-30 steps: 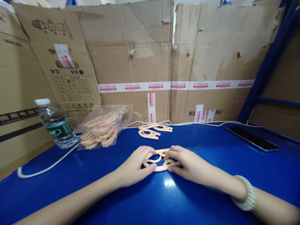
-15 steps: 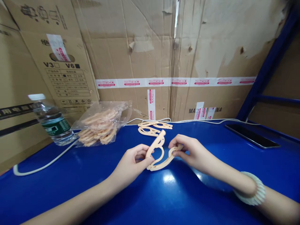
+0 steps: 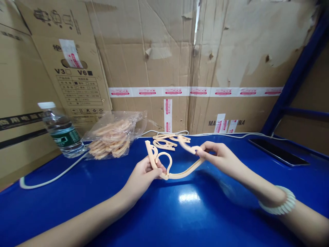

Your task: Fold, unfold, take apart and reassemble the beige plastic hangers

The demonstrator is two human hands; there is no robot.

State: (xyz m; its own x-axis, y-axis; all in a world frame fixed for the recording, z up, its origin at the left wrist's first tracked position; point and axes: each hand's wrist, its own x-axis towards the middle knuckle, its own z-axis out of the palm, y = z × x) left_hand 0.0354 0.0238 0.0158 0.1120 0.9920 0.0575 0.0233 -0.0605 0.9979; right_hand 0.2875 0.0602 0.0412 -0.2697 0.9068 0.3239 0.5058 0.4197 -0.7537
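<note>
A peach plastic folding hanger (image 3: pixel 171 167) is held just above the blue table (image 3: pixel 180 212), partly unfolded. My left hand (image 3: pixel 144 175) pinches its left arm and hook loop. My right hand (image 3: pixel 218 158) pinches the tip of its right arm, drawn out to the right. Behind it, two or three more folded peach hangers (image 3: pixel 168 141) lie flat near the cardboard wall. A clear plastic bag (image 3: pixel 114 137) holding several of the same hangers rests at the back left.
A water bottle (image 3: pixel 61 132) stands left of the bag. A white cable (image 3: pixel 51 178) runs along the table's back and left. A dark phone (image 3: pixel 279 151) lies at the right. Cardboard boxes (image 3: pixel 154 61) wall in the back and left; a blue frame post (image 3: pixel 293 75) rises at right.
The hanger lay folded flat on the table under both hands. It has since been lifted and its two arms pulled apart, my right hand moving right and up.
</note>
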